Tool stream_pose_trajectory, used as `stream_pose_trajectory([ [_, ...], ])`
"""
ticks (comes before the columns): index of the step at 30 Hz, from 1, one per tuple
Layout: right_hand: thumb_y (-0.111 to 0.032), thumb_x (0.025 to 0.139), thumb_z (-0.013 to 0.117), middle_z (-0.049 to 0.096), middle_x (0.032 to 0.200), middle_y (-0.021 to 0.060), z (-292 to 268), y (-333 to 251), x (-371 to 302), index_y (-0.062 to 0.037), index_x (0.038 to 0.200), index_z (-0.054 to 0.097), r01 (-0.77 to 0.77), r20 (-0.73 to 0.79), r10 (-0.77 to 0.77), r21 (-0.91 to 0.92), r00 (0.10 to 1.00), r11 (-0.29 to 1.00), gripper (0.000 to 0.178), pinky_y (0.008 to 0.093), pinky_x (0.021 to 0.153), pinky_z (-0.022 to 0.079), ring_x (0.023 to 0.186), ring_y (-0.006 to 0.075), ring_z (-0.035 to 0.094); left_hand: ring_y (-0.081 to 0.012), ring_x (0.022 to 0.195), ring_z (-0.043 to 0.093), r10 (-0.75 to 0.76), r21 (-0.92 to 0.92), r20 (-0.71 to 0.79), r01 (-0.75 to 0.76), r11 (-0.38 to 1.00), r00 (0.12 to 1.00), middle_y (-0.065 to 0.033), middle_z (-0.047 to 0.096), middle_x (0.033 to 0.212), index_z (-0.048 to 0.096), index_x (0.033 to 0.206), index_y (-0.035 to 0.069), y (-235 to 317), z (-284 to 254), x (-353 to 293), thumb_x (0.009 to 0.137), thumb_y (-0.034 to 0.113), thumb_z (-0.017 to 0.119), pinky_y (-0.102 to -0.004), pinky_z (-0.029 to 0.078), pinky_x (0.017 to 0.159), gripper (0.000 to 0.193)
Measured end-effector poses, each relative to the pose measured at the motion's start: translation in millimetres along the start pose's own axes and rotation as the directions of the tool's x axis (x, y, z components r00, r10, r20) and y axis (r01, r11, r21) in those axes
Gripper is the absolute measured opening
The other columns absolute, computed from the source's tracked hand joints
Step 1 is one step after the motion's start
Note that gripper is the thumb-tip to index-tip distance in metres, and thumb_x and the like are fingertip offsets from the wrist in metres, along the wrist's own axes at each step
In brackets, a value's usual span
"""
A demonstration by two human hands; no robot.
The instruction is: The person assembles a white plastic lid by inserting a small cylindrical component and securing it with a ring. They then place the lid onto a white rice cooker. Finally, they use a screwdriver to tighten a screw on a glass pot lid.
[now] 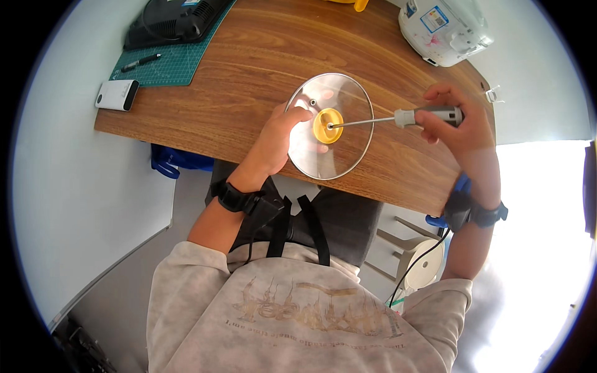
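A round, clear glass pot lid (351,102) with a metal rim is held upright at a tilt above the near part of the table. My left hand (277,140) grips its left edge, the thumb lying on the glass and fingers showing through behind it. At the lid's middle sits a yellow, round knob (321,128). In my right hand (467,127) is a screwdriver (407,118) with a grey handle and long metal shaft. Its tip reaches into the centre of the knob. A small vent hole (313,102) shows in the glass near my left thumb.
A brown wooden table (249,81) spreads before me. On its left lie a white power bank (115,95), a green cutting mat (168,71), a pen (142,62) and a black device (177,23). A white appliance (444,31) stands far right; a stool (423,264) is below.
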State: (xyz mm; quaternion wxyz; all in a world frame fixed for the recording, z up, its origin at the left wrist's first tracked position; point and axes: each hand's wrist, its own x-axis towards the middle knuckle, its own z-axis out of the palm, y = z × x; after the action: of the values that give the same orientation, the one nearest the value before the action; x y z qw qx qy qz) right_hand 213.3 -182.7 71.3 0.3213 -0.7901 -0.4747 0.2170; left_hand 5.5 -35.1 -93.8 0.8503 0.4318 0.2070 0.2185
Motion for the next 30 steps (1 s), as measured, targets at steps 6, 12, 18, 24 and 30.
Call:
stream_pose_trajectory([
  [6,-0.013,0.087,0.078,0.066,0.074,0.0026,2,15,10,-0.0026,0.100,0.064,-0.007,-0.037,0.011,0.098,0.999,0.995,0.022,0.0207,0.059,0.050,0.063,0.0067,0.062,-0.0309,0.120,0.058,-0.010,0.003,0.021,0.010,1.000,1.000,-0.0206,0.054,0.133,0.052,0.141,0.003,1,1,1,0.091,0.034,0.049,-0.0433,0.061,0.083,0.059],
  [12,-0.022,0.085,0.081,0.066,0.072,0.0021,19,2,7,-0.0035,0.096,0.064,0.103,-0.158,-0.100,0.009,0.982,0.995,0.028,0.0215,0.056,0.049,0.061,0.0070,0.061,-0.0301,0.118,0.058,0.015,0.006,-0.048,-0.014,1.000,0.999,-0.0190,0.055,0.133,0.051,0.141,0.003,-7,-2,2,0.091,0.033,0.049,-0.0427,0.062,0.083,0.059],
  [18,-0.032,0.084,0.082,0.066,0.067,0.0043,18,-12,0,-0.0041,0.088,0.061,0.099,-0.186,-0.165,-0.321,0.969,0.942,0.035,0.0255,0.054,0.046,0.057,0.0095,0.061,-0.0295,0.121,0.055,0.064,0.086,-0.042,-0.060,0.994,0.997,-0.0184,0.053,0.136,0.052,0.140,0.002,-19,-14,9,0.091,0.032,0.048,-0.0427,0.062,0.082,0.058],
  [24,-0.030,0.086,0.079,0.064,0.066,0.0059,24,-16,-4,-0.0043,0.089,0.058,0.231,-0.190,-0.322,-0.386,0.927,0.893,0.034,0.0277,0.054,0.045,0.053,0.0140,0.056,-0.0296,0.120,0.055,0.097,0.157,-0.030,-0.091,0.983,0.995,-0.0156,0.052,0.139,0.052,0.139,0.001,-19,-15,9,0.090,0.031,0.048,-0.0433,0.062,0.081,0.058],
  [30,-0.026,0.088,0.077,0.062,0.070,0.0059,26,-29,-8,-0.0053,0.095,0.054,0.245,-0.149,-0.308,-0.334,0.940,0.910,0.032,0.0283,0.056,0.047,0.058,0.0167,0.056,-0.0289,0.119,0.055,0.091,0.127,-0.012,-0.089,0.988,0.996,-0.0143,0.050,0.143,0.051,0.139,0.001,-16,-13,8,0.090,0.030,0.048,-0.0427,0.062,0.080,0.057],
])
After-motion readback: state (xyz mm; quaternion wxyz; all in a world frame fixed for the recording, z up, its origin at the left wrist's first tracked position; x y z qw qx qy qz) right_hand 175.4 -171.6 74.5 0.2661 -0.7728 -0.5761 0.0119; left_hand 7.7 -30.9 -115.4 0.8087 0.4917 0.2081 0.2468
